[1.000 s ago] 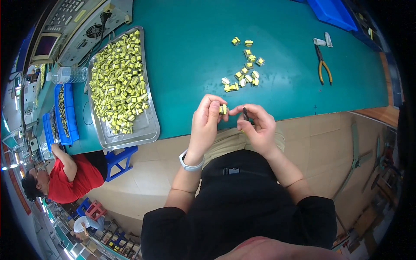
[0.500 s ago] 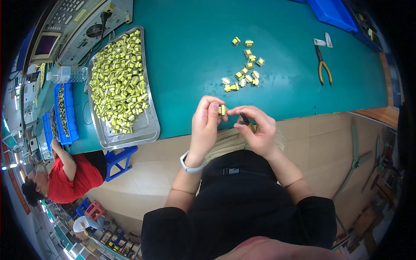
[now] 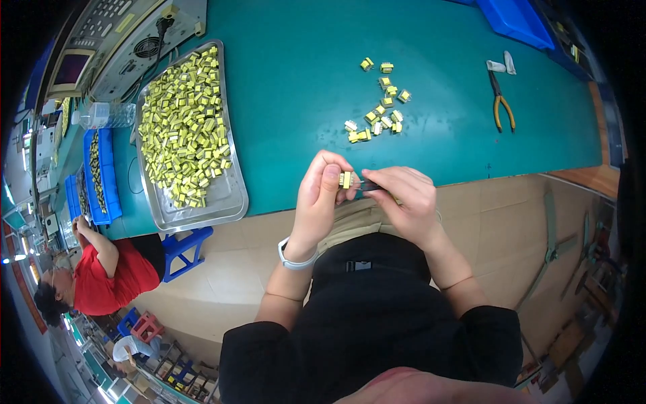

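My left hand [image 3: 321, 195] pinches a small yellow and white component [image 3: 346, 179] between thumb and fingers, just in front of the green table's near edge. My right hand [image 3: 407, 202] is closed around a thin dark tool [image 3: 367, 185] whose tip touches the component. Both hands hover over my lap, close together. A loose group of several similar yellow components [image 3: 378, 111] lies on the green table surface [image 3: 303, 81] beyond my hands.
A metal tray [image 3: 232, 202] piled with many yellow components stands at the left. Yellow-handled pliers [image 3: 501, 108] and two small white pieces [image 3: 501, 64] lie at the right. Blue bins, a water bottle and grey equipment sit far left. A person in red sits lower left.
My right hand has shifted left, bringing the tool's tip against the component. My left hand has stayed in about the same place with the component.
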A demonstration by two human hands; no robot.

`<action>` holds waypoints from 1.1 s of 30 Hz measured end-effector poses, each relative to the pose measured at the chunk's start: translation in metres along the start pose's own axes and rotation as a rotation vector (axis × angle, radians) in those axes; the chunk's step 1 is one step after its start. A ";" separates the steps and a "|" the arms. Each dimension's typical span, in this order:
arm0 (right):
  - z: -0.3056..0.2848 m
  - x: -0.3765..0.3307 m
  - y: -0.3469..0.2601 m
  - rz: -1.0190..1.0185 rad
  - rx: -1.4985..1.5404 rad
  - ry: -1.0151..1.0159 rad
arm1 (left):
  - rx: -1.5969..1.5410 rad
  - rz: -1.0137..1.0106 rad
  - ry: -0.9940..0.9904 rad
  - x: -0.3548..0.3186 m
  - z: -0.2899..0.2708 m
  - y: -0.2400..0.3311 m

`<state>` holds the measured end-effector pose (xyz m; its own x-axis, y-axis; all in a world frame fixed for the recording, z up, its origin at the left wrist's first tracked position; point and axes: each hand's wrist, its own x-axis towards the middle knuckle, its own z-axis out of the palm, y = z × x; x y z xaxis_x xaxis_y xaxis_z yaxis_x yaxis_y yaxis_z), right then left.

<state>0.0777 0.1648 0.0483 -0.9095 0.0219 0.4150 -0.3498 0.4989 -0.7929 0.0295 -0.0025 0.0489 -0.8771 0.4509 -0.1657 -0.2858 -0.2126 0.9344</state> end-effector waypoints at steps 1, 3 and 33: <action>0.000 0.000 -0.001 0.005 -0.008 0.001 | -0.008 0.004 -0.006 0.000 -0.001 -0.001; -0.001 0.001 -0.001 0.011 -0.008 -0.005 | -0.016 0.007 -0.013 -0.001 -0.002 -0.002; -0.002 -0.002 0.001 0.065 0.001 -0.040 | -0.008 -0.023 -0.039 -0.003 -0.007 -0.003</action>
<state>0.0793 0.1669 0.0477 -0.9386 0.0191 0.3446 -0.2903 0.4965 -0.8181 0.0306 -0.0093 0.0443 -0.8544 0.4895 -0.1746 -0.3090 -0.2083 0.9280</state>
